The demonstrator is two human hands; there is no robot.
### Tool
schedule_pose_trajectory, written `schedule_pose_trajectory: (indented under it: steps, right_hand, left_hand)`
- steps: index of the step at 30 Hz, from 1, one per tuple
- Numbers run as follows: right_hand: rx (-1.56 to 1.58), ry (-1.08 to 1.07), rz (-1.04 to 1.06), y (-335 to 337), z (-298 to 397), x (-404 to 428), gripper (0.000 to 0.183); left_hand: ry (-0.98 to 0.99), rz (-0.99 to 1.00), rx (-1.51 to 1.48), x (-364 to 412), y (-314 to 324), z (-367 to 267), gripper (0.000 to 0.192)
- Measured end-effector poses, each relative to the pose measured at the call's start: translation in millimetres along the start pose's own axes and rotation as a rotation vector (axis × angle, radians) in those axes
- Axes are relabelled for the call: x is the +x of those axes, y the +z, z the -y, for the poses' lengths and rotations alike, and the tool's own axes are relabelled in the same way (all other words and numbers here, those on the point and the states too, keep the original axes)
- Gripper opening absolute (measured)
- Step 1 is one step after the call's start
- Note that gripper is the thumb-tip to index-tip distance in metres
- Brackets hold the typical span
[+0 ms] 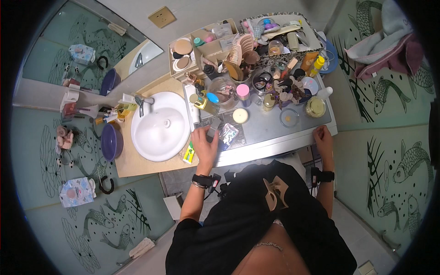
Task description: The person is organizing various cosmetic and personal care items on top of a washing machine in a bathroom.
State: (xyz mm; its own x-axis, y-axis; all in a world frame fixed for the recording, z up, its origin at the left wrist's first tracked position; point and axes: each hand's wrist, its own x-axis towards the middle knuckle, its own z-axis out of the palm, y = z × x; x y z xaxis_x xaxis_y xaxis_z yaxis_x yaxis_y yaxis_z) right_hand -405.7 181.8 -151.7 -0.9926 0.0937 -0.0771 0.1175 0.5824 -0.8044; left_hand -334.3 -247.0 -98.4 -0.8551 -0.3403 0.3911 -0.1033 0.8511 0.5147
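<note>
My left hand (205, 144) is over the counter beside the sink, its thumb and fingers around a small grey box (214, 126). Just right of it lies a shiny clear plastic packet (229, 133). A yellow and green tube (189, 152) lies left of my wrist. My right hand (322, 135), fingers curled, rests at the front right edge of the silver-grey countertop (261, 135); nothing shows in it. Between the hands and farther back are a round cream-coloured lid or jar (240, 116), a shallow clear dish (289, 118) and a glass jar (315, 107).
A white sink (161, 134) lies left, with a purple basin (111, 142) beyond. Bottles, a pink-capped container (243, 90), hair ties (288, 90) and a hair claw clip (242, 46) crowd the back. Behind stand a beige organizer (206, 46) and a patterned box (302, 51).
</note>
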Motion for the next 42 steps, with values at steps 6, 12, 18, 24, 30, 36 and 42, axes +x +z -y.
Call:
schedule_pose_trajectory:
  steps: [6, 12, 18, 24, 30, 36, 42]
  right_hand:
    - [0.039, -0.008, -0.018, 1.6, 0.1, 0.9, 0.015]
    - [0.017, -0.044, -0.025, 1.0, 0.8, -2.3, 0.015]
    - [-0.007, -0.009, -0.035, 1.3, 3.1, -4.0, 0.015]
    - [0.041, -0.031, -0.024, 3.6, -1.0, -1.9, 0.013]
    - [0.028, -0.031, -0.035, 2.4, 0.5, -2.0, 0.015]
    - [0.036, -0.020, -0.027, 1.8, 0.1, -2.1, 0.014]
    - [0.025, -0.064, -0.044, 1.5, 6.5, -4.0, 0.014]
  left_hand:
    - [0.090, -0.001, 0.060, 8.2, -7.5, -2.8, 0.025]
    - [0.099, 0.076, 0.050, -3.1, -4.1, 13.2, 0.030]
    - [0.127, 0.104, 0.024, -3.6, -7.5, 10.0, 0.032]
    - [0.159, 0.178, 0.026, 3.8, -9.4, 5.6, 0.038]
    - [0.123, 0.217, 0.069, 14.0, -7.2, -1.5, 0.052]
    - [0.165, 0.239, 0.162, 15.3, -5.0, -2.3, 0.050]
    - [0.166, 0.321, 0.225, 19.4, -7.3, 1.2, 0.046]
